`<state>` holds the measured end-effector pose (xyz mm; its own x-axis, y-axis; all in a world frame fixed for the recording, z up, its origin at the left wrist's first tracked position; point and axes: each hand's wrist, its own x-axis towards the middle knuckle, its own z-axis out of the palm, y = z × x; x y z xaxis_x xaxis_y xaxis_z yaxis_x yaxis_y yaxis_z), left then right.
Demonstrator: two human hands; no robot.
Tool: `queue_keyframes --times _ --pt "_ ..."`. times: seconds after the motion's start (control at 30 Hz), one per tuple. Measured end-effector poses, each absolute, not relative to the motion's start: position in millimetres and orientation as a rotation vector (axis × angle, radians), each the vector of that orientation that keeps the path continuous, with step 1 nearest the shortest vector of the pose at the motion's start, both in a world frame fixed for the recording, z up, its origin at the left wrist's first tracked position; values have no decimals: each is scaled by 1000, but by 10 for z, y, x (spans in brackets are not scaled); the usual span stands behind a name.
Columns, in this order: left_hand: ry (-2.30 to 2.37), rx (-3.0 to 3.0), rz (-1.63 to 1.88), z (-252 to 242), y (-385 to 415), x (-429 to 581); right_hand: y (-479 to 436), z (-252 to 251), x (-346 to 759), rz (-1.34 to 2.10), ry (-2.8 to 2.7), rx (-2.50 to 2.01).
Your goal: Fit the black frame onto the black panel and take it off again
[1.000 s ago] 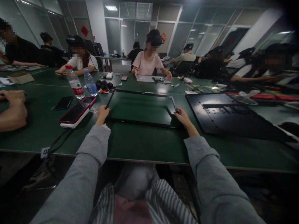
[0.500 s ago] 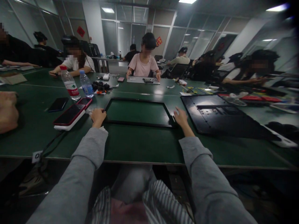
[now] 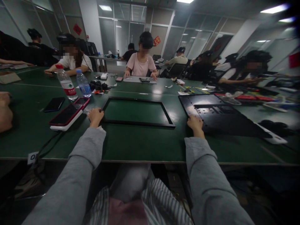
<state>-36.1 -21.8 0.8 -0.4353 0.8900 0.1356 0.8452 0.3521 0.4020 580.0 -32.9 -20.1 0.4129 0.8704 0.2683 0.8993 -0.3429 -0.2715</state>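
A thin black rectangular frame point(image 3: 138, 125) lies flat on the green table point(image 3: 140, 147) in front of me. My left hand point(image 3: 95, 117) is closed at the left side of this frame, its fingers bent round the edge. To the right lies a large dark panel point(image 3: 225, 120) with slots and cutouts in its upper part. My right hand point(image 3: 196, 123) is at the left edge of that panel, fingers curled together on its border.
Left of my left hand are a red-edged phone on a white base point(image 3: 67, 114), a dark phone point(image 3: 54, 104) and two bottles point(image 3: 67, 84) point(image 3: 83, 83). Another person's hand point(image 3: 5, 112) rests at the far left. People sit across the table.
My right hand has left the right end of the black frame, moved right, and closed at the dark panel's left edge. My left hand has stayed at the frame. The view has shifted slightly.
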Motion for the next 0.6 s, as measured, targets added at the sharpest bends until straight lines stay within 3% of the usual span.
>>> queue_keyframes --times 0.6 --pt "2495 1594 687 54 -266 -353 -417 -263 6251 -153 -1495 -2296"
